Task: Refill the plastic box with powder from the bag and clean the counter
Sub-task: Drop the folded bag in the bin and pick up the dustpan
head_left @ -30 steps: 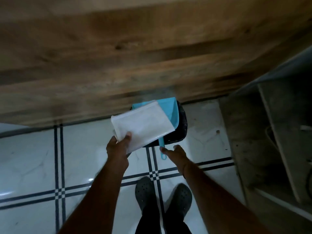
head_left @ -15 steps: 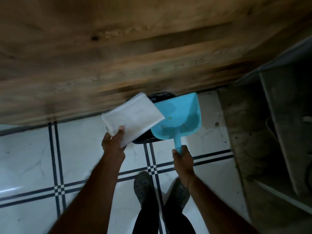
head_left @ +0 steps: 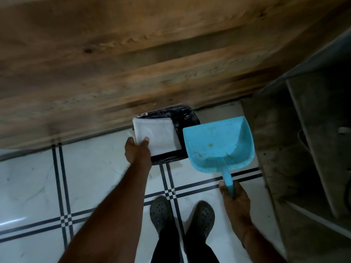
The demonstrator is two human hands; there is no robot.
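bag [head_left: 157,137] between left fingers [head_left: 130,142], over bin [head_left: 187,118]

White bag [head_left: 157,135] hid the left half of black bin [head_left: 185,118]; contents unreadable. Right of bin, the handle end of dustpan [head_left: 214,143] was buried in right hand [head_left: 235,198]. Wood panel [head_left: 152,63] behind bin was blurred.

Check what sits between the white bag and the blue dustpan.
Head view: only a narrow strip of the black-lined bin shows between white bag and blue dustpan.

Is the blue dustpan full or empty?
Nearly empty: the blue dustpan, held by its handle in the right hand, shows a bare blue inside with only a few small brownish specks.
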